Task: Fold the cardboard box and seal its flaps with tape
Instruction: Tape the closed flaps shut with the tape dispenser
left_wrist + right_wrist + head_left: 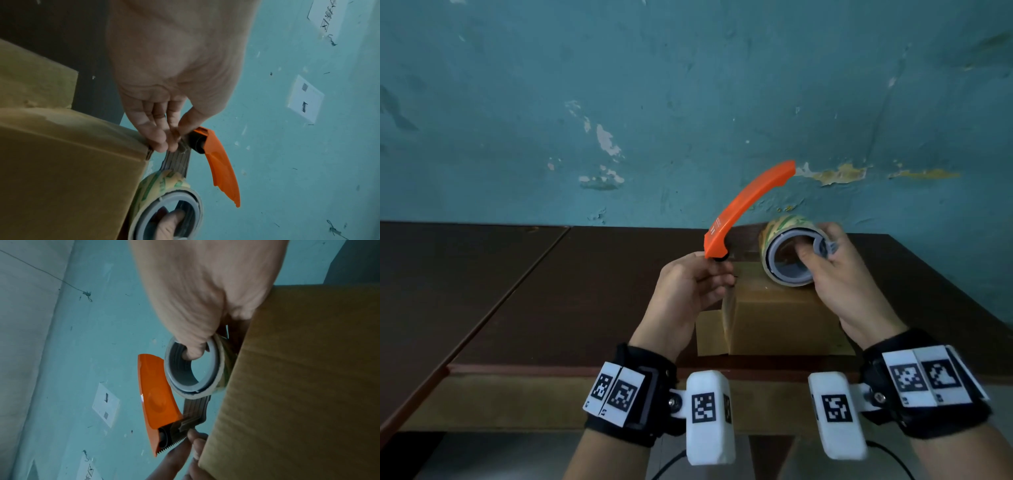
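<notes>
**Tape end held at the box's left edge, roll to the right**

The dark table carries the cardboard box, closed and standing near its front edge. Above the box top sits the tape dispenser, its long axis running left to right, orange guard raised. The right hand grips the tape roll, thumb curled into the core. The left hand, nearer the toothed end, pinches something there at the box's top left edge, likely the tape's free end. Sealing probably means drawing the roll rightward.
</notes>
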Motion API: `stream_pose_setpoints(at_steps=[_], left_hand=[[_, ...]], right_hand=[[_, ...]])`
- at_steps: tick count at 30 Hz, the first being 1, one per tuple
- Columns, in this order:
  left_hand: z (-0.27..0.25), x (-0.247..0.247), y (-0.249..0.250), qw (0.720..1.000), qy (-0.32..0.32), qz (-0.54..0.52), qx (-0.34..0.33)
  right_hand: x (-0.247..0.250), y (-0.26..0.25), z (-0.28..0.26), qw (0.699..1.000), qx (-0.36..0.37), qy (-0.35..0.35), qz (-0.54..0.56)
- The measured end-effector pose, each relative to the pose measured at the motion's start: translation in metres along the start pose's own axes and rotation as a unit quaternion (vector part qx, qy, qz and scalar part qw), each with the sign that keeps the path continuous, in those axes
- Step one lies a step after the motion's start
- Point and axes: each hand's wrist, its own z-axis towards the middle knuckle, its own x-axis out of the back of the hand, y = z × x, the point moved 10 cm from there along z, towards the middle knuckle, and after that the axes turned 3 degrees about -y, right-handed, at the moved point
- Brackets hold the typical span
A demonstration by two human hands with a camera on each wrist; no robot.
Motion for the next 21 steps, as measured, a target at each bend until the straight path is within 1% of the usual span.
stream_pose_setpoints(at_steps=[4,9,12,16,21], left_hand=[[-0.002,0.008,-0.006,0.999,0.026,-0.005,0.018],[-0.004,0.008,-0.006,1.000,0.012,0.003,0.014],[-0.007,0.016,-0.004,0.999,0.030,0.037,-0.002],[-0.015,0.029,-0.001,0.991,0.069,0.107,-0.030],[-0.021,0.036,-0.004,0.989,0.085,0.117,-0.022]], right_hand=[[-0.003,-0.003,-0.002,0.999,0.008,0.003,-0.039],[-0.003,-0.003,-0.002,0.999,0.000,0.001,-0.038],[-0.004,-0.002,-0.001,0.999,-0.006,-0.006,-0.052],[-0.007,-0.001,-0.001,0.993,-0.017,-0.001,-0.115],[-0.007,0.000,-0.002,0.988,-0.039,0.011,-0.147]])
